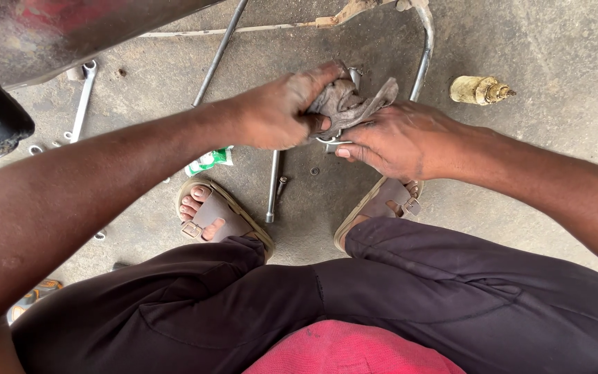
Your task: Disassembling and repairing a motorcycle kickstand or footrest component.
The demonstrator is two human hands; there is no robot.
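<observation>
Both hands (354, 125) clenched on rag (347, 104)

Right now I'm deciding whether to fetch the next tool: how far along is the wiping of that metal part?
Midway, it seems. Done: tools are out, with a spanner and a long rod lying on the concrete floor. In hand: the left hand presses a grimy rag onto a small metal part that the right hand steadies. Left: the part is mostly covered, so its cleanliness can't be judged.
</observation>
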